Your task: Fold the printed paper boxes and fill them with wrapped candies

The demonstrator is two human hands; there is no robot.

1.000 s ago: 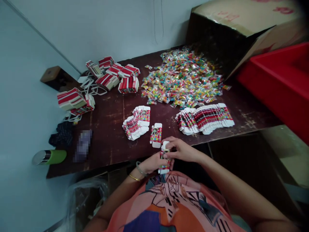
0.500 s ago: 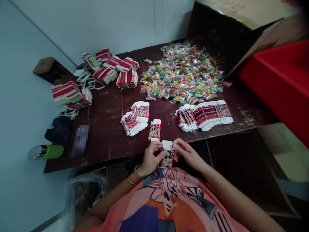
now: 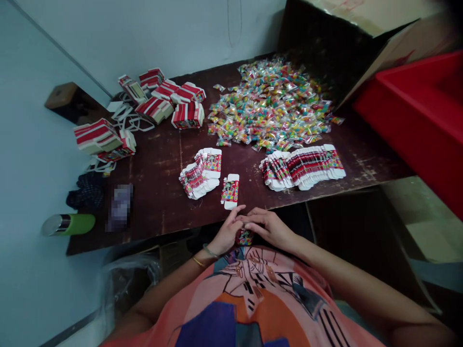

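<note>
Close to my body, just off the table's front edge, both hands are on a small printed candy box [image 3: 245, 237]. My left hand [image 3: 227, 235] grips its left side. My right hand [image 3: 272, 229] has its fingers closed over the top of the box, hiding the top flaps. A flattened box [image 3: 230, 189] with white flaps lies on the table just beyond my hands. Behind it to the left is a fanned stack of flat boxes [image 3: 200, 174]. A longer row of flat boxes [image 3: 314, 166] leans over at the right.
A heap of small clear candy packets [image 3: 271, 106] covers the back of the table [image 3: 155, 193]. Bundled red-and-white cartons [image 3: 188, 114] lie at the back left. A green bottle [image 3: 79, 224] stands at the left edge. A red bin [image 3: 415, 106] and a cardboard box [image 3: 390, 48] border the right.
My right hand has moved left and over the box top, where the white flap stood up before. That flap is now covered by fingers. The view has shifted slightly.
</note>
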